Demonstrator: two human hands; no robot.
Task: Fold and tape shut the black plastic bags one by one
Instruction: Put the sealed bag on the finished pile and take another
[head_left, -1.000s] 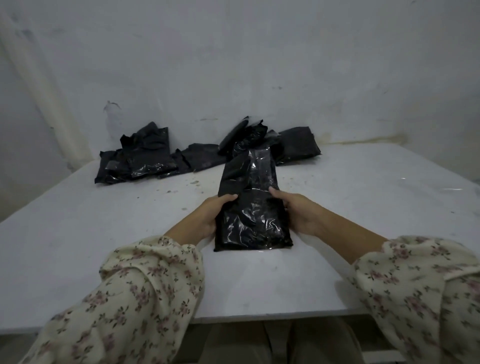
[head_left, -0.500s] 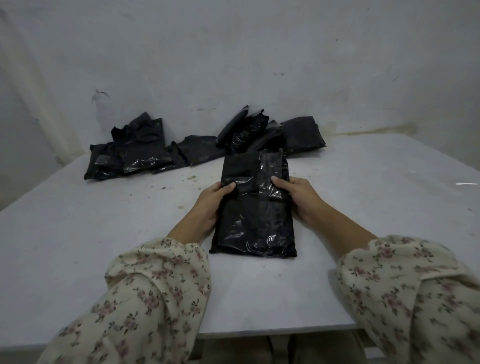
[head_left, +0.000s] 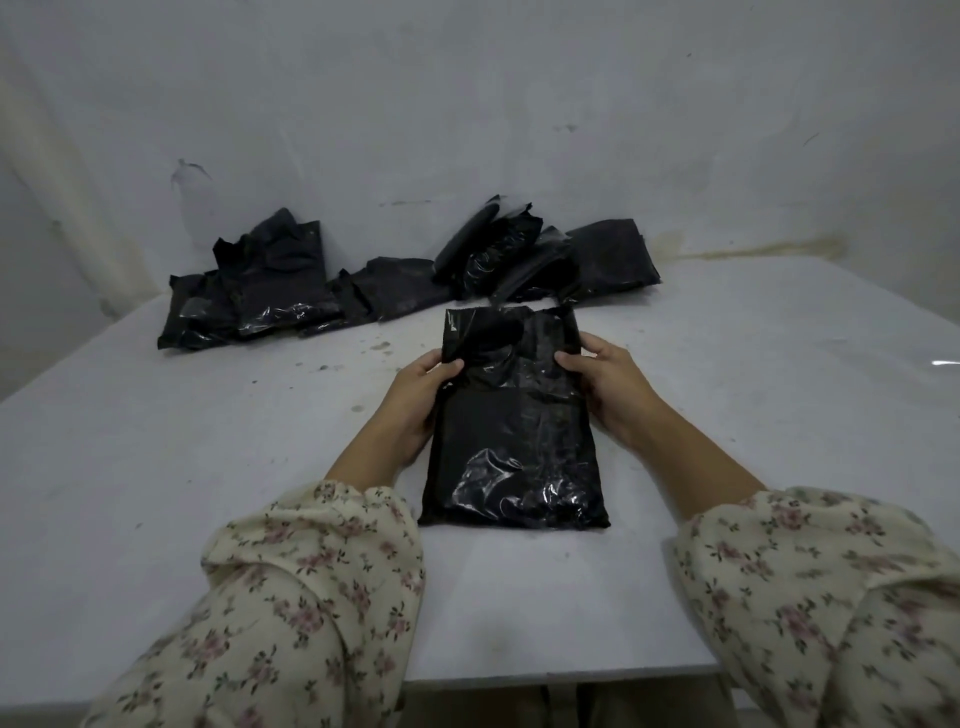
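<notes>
We see one black bag (head_left: 514, 457) flat on the table (head_left: 208, 467), lying between the two hands. Both hands have slid up from the bag's middle a second ago to its far part. The left hand (head_left: 415, 400) pinches the bag's left edge, thumb on top. The right hand (head_left: 608, 384) pinches the right edge the same way. The other fingers (head_left: 597, 345) curl round the edges, and we cannot tell how far they go under. The loose top flap (head_left: 509, 338), just beyond the thumbs, lay stretched flat and long before. Now it looks bunched and partly raised, so we judge the fold has started but is not creased down. No tape shows anywhere, so sealing is not yet done. As for contents, the bag's part nearer than the fingers is filled by something flat and rectangular. Its straight upper edge shows just below the thumbs, but the plastic hides what it is. The flap above the thumbs looks empty. Well beyond the fingers, against the wall, lie more black bags: a left heap (head_left: 249, 296) and a right heap (head_left: 545, 260). They look stuffed, some with open, crumpled mouths, but the picture is too dark to tell whether any are taped. Floral sleeves (head_left: 311, 597) cover both forearms nearest us.
</notes>
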